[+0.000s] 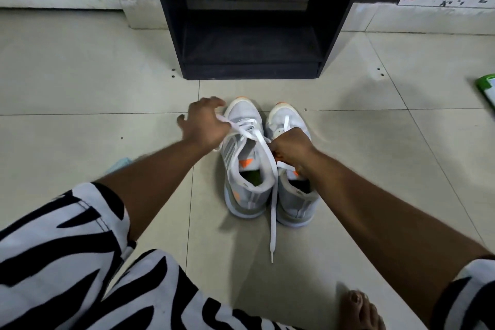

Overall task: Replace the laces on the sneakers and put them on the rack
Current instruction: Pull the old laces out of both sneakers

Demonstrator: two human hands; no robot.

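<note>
Two grey-and-white sneakers stood side by side on the tiled floor [80, 75], toes pointing toward a black rack [251, 45] that stood just beyond them. The left sneaker [245, 169] had white laces crossing its upper part, and an orange mark showed on its tongue. The right sneaker [294, 195] touched it along the inner side.

The left hand [205, 126] hovered over the outer edge of the left sneaker's toe area, fingers spread and slightly bent; a strand of white lace [273, 217] ran from under its palm, though whether the hand pinched it could not be told, since the hand was blurred. The right hand [290, 150] sat over the right sneaker's tongue with its fingers curled around the lace, whose long free end hung down between the two heels and trailed onto the floor.

A black-and-white striped garment [67, 262] covered the person's lap, and a bare foot [360, 308] rested on the tiles at lower right. A green-edged object [487, 91] lay at the far right edge.
</note>
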